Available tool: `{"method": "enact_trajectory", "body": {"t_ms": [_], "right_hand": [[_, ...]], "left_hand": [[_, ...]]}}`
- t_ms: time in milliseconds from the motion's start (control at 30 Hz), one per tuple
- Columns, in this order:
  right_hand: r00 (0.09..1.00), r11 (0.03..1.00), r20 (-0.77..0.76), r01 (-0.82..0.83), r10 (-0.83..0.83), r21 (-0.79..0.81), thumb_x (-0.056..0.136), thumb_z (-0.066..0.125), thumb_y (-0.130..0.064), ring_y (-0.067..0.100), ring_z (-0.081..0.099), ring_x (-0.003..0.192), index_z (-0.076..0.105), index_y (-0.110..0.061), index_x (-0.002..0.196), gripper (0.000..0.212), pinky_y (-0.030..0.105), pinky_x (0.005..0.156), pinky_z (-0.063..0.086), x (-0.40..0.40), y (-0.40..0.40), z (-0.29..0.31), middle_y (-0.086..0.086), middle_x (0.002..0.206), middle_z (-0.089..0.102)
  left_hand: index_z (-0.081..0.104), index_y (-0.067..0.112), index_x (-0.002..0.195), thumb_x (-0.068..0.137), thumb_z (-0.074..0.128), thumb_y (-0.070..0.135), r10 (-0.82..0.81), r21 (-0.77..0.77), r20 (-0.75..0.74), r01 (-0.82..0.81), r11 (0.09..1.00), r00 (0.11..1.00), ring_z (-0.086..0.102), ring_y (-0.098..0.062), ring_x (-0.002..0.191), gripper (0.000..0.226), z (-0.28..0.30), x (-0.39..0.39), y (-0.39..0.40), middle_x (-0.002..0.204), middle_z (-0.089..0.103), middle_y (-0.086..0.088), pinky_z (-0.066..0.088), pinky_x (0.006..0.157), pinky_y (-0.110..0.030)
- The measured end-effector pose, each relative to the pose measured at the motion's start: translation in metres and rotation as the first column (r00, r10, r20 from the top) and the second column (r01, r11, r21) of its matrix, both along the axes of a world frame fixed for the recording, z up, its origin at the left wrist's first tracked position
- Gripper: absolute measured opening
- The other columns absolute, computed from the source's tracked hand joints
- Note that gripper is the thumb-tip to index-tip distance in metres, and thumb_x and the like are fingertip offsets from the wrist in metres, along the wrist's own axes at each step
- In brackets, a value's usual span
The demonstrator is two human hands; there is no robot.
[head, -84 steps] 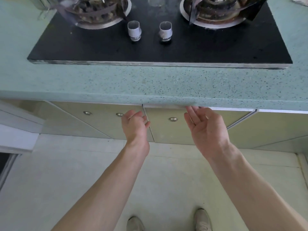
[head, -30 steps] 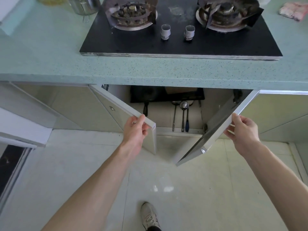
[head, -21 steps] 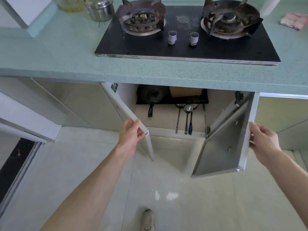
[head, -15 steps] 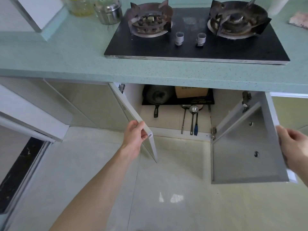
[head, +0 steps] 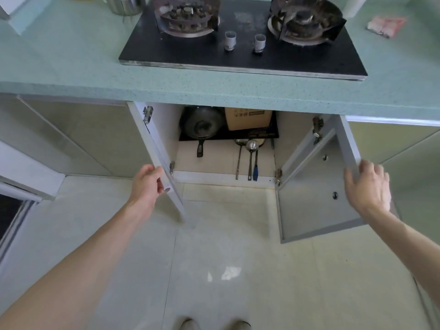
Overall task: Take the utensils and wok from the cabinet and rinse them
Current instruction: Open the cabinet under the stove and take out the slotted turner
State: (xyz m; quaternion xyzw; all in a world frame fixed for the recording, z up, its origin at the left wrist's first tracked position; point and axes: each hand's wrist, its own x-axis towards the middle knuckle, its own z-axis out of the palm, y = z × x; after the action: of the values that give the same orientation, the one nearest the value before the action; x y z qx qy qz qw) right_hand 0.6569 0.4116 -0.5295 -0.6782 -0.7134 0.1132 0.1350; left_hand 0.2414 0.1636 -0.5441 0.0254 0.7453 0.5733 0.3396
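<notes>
The cabinet under the stove stands open. A dark wok (head: 202,126) lies inside at the back left, its black handle pointing toward me. Right of it lie three long utensils (head: 249,160): two metal ladles and one tool with a blue grip. My left hand (head: 148,184) grips the outer edge of the left door (head: 156,148). My right hand (head: 367,185) holds the outer edge of the right door (head: 314,198), thumb on the inner face; it is slightly blurred. Both hands are well in front of the wok and utensils.
A cardboard box (head: 247,119) sits at the back right of the cabinet on a flat black slab (head: 266,135). Above is the green speckled countertop (head: 71,67) with a two-burner black gas stove (head: 238,53). Pale tiled floor (head: 226,270) lies below, my shoes at the bottom edge.
Both doors went from closed to swung wide open, left door leftward and right door rightward, exposing the wok and utensils. My hands moved apart with the doors.
</notes>
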Motion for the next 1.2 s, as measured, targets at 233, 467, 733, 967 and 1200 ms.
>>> {"method": "enact_trajectory", "body": {"t_ms": [233, 467, 733, 967, 1200], "right_hand": [[0.959, 0.998, 0.28, -0.029, 0.043, -0.054, 0.095, 0.062, -0.036, 0.037, 0.012, 0.156, 0.007, -0.003, 0.162, 0.093, 0.055, 0.123, 0.019, 0.008, -0.023, -0.016, 0.019, 0.17, 0.011], [0.961, 0.999, 0.277, 0.037, -0.025, -0.036, 0.092, 0.07, -0.031, 0.032, 0.012, 0.154, 0.012, 0.002, 0.16, 0.096, 0.056, 0.124, 0.02, 0.018, -0.016, -0.015, 0.017, 0.169, 0.014], [0.946, 0.982, 0.264, -0.177, 0.188, -0.066, 0.102, 0.056, -0.039, 0.028, 0.009, 0.16, 0.016, -0.006, 0.164, 0.081, 0.053, 0.129, 0.012, -0.029, -0.061, -0.024, 0.012, 0.174, 0.013], [0.865, 0.881, 0.175, -0.47, 0.471, -0.046, 0.104, 0.034, -0.059, 0.023, 0.011, 0.16, 0.014, -0.013, 0.166, 0.079, 0.045, 0.129, 0.007, -0.122, -0.127, -0.021, 0.006, 0.173, 0.014], [0.792, 0.797, 0.14, -0.603, 0.594, 0.027, 0.105, 0.039, -0.057, 0.026, 0.022, 0.159, 0.026, -0.013, 0.163, 0.074, 0.047, 0.13, 0.016, -0.187, -0.163, -0.021, 0.008, 0.169, 0.029]], "left_hand": [[0.051, 0.002, 0.102, 0.106, 0.04, 0.017, -0.208, -0.341, -0.499, 0.03, 0.94, 0.841, 0.049, -0.029, 0.083, 0.019, 0.002, -0.013, -0.042, 0.09, 0.051, -0.012, 0.04, 0.074, -0.038], [0.055, -0.002, 0.105, 0.105, 0.051, 0.018, -0.488, -0.623, -0.683, -0.084, 0.778, 0.544, 0.056, -0.045, 0.092, 0.021, 0.005, -0.018, -0.063, 0.105, 0.054, -0.024, 0.041, 0.068, -0.048], [0.023, 0.001, 0.155, 0.084, 0.071, 0.017, -0.634, -0.783, -0.579, -0.134, 0.607, 0.512, 0.045, -0.038, 0.129, 0.088, -0.003, -0.028, -0.081, 0.145, 0.043, -0.02, 0.042, 0.102, -0.046], [0.029, 0.005, 0.155, 0.091, 0.064, 0.03, -0.681, -0.763, -0.628, -0.126, 0.635, 0.377, 0.022, -0.034, 0.154, 0.077, -0.008, -0.057, -0.102, 0.165, 0.026, -0.016, 0.02, 0.123, -0.056], [0.04, 0.011, 0.147, 0.099, 0.041, 0.036, -0.716, -0.722, -0.667, 0.056, 0.689, 0.208, 0.039, -0.031, 0.141, 0.054, -0.007, -0.029, -0.081, 0.151, 0.046, -0.011, 0.031, 0.119, -0.049]]}}
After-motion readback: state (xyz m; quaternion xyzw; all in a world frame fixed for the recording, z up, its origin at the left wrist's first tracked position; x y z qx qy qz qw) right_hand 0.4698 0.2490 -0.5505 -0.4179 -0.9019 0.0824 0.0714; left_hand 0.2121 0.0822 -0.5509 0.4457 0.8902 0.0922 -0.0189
